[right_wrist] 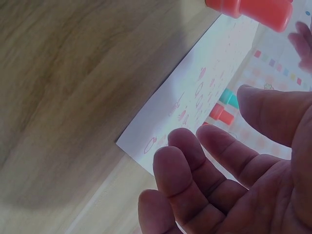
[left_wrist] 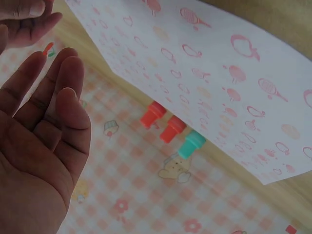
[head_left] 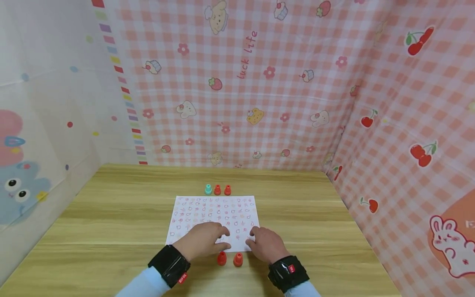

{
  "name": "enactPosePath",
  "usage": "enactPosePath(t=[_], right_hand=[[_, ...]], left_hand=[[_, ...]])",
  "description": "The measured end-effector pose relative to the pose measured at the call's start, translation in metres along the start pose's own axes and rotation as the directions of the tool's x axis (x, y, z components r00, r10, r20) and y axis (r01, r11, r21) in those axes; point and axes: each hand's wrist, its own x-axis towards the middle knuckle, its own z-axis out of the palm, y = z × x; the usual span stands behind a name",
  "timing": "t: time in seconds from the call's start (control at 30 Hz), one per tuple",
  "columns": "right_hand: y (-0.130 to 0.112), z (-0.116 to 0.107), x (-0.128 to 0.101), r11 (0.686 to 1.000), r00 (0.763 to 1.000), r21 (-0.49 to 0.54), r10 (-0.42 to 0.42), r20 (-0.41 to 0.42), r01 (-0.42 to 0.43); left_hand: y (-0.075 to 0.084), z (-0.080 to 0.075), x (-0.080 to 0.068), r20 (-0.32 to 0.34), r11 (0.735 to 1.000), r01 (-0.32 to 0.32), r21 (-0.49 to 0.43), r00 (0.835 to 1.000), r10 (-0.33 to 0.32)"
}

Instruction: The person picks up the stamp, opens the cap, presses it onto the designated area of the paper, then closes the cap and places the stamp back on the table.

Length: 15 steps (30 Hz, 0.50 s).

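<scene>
A white sheet of paper, covered in small red, pink and orange prints, lies on the table. My left hand is over its near left part, with relaxed, slightly bent fingers and nothing in the palm in the left wrist view. Above the near right corner is my right hand, fingers loosely curved and holding nothing. Two small red stamps stand on the table at the sheet's near edge, between the hands. Neither hand appears to grip them.
Beyond the sheet's far edge, a teal stamp and two red stamps stand in a row. Patterned cloth walls border the wooden table at the back and both sides.
</scene>
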Motion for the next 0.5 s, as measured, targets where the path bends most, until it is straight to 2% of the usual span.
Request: enactPosePath(t=[0.17,0.33,0.5], right_hand=[[0.000,0.000,0.000,1.000,1.000,0.002,-0.008,0.001,0.008],[0.000,0.002,0.000,1.000,1.000,-0.005,-0.021,-0.007,0.021],[0.000,0.003,0.000,0.999,0.999,-0.015,-0.032,-0.014,0.032]], left_hand=[[0.007,0.007,-0.004,0.047,0.999,0.001,0.047,0.999,-0.003],[0.012,0.014,-0.007,0.065,0.993,-0.026,0.118,0.998,0.018],[0.014,0.019,-0.009,0.090,0.988,-0.043,0.146,0.995,0.030]])
